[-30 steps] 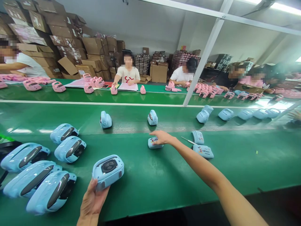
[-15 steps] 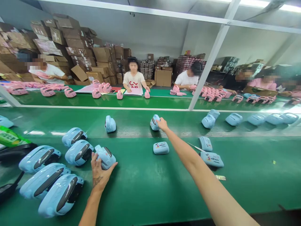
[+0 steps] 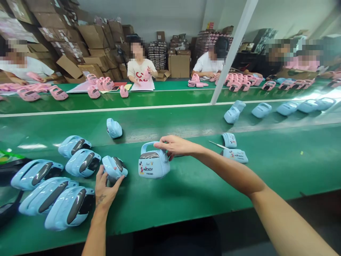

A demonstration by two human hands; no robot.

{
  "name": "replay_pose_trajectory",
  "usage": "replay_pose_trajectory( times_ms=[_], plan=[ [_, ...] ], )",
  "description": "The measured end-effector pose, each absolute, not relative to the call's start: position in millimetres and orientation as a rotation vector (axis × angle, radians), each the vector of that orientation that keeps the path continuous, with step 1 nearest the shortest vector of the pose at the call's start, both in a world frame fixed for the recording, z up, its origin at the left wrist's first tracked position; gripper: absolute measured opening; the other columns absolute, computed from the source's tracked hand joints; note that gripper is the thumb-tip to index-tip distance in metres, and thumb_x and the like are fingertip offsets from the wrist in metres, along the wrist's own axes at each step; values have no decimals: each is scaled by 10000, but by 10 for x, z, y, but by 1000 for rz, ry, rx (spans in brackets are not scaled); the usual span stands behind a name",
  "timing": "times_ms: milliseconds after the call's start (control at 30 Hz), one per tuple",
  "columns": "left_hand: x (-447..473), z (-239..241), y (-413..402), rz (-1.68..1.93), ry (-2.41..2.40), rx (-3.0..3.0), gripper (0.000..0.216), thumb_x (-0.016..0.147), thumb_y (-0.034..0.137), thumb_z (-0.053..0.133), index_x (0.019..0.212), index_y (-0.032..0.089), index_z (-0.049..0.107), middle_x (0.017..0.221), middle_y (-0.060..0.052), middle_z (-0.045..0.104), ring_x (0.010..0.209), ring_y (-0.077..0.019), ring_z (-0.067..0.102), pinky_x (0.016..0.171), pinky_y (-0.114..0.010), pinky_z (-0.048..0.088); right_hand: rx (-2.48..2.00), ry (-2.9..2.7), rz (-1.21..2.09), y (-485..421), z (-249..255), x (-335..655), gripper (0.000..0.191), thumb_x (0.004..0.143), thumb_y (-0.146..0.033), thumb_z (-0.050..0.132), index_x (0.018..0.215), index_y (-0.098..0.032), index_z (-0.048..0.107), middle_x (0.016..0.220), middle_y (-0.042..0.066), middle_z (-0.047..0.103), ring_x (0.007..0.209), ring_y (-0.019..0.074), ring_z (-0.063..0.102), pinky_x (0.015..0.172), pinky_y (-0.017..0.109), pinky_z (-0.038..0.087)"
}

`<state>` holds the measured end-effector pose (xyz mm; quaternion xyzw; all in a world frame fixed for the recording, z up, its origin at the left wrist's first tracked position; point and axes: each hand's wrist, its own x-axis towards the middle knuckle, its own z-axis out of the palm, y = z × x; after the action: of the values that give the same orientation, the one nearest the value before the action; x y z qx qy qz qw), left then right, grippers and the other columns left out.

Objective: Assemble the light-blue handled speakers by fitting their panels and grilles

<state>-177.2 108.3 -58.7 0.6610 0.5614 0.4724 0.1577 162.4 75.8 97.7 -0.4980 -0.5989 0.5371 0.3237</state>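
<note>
My right hand [image 3: 176,146] grips a light-blue plastic case with a carry handle [image 3: 153,165] near the top of its handle side. This case is held upright over the near green surface, its dark window and Mickey print facing me. My left hand [image 3: 108,186] has its thumb and fingers around a second light-blue case [image 3: 114,167], which is tilted, with its dark window to the right. Left of that hand, several similar blue cases [image 3: 69,209] lie in a group. To the right are a printed blue panel [image 3: 236,155], a curved printed piece [image 3: 229,140] and a thin screwdriver-like tool [image 3: 217,144].
One blue case [image 3: 114,128] sits on the belt [image 3: 170,122] beyond, with more blue cases [image 3: 262,110] at far right. Several people work across the line among pink cases [image 3: 93,91]. A white post [image 3: 231,53] rises there. A black strap [image 3: 13,170] lies at left.
My right hand has brought the blue case from the belt toward me and left, above the near surface. My left hand keeps its case. The view has tipped downward.
</note>
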Motion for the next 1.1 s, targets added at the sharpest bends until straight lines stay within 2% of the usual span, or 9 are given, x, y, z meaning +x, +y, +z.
replay_pose_trajectory(
  times_ms=[133,233,300,433,533,600,667,800,1100],
  plan=[
    [-1798,-454,957,1368,1528,1901,730,717,413,768,1368,209,508,1628,-175,354,1517,-338,322,1237,-493,292,-1330,-1703,1314,647,1088,1589,482,870,-634,648,726,-183,556,660,3,662,501,125,632,392,193,450],
    [-1668,-199,708,1629,1427,1840,689,783,338,738,1407,187,488,1611,-189,373,1521,-325,317,1251,-509,254,-1355,-1847,1268,586,1147,1590,510,884,-663,610,724,-184,539,694,6,667,524,119,634,428,196,452],
    [-1475,-21,526,1660,1305,1737,714,754,305,797,1397,201,505,1557,-177,457,1491,-326,375,1238,-507,291,-1384,-1961,1246,545,1198,1573,517,885,-673,608,737,-183,537,712,2,667,528,111,629,457,197,443],
    [-1054,124,276,1245,1065,1222,964,581,375,941,1428,310,485,1502,-115,550,1406,-371,491,1129,-503,454,-1395,-2087,1251,482,1264,1482,510,900,-673,590,763,-183,553,670,-13,644,531,115,621,493,209,425],
    [-923,23,164,969,904,793,858,552,466,942,1320,282,606,1260,-98,726,1222,-369,647,992,-458,564,-1379,-2009,1278,386,1237,1407,505,926,-667,552,825,-175,610,696,-5,658,568,124,624,531,226,441],
    [-928,-55,94,956,819,592,714,603,465,911,1243,271,663,1084,-66,786,1096,-318,714,913,-396,599,-1353,-1888,1270,260,1181,1363,491,944,-645,535,938,-173,670,763,15,700,662,151,661,587,247,473],
    [-956,-84,29,997,716,465,630,684,433,860,1265,297,657,1044,-37,800,1035,-273,737,875,-361,608,-1266,-1775,1265,91,1100,1312,475,906,-596,625,1139,-188,691,959,52,757,859,197,704,682,280,522],
    [-956,4,-73,973,529,402,642,771,446,788,1371,322,596,1137,-39,788,1067,-267,731,952,-390,584,-1177,-1686,1134,-251,923,1178,832,704,-447,863,1447,-243,550,1409,92,641,1198,286,639,865,379,571],
    [-877,135,-155,943,652,462,806,641,580,854,1360,304,619,1117,-60,790,1190,-346,675,1059,-478,519,-1147,-1635,995,-432,819,1085,855,707,-380,874,1477,-253,524,1456,99,610,1264,304,613,1042,495,521]
  ],
)
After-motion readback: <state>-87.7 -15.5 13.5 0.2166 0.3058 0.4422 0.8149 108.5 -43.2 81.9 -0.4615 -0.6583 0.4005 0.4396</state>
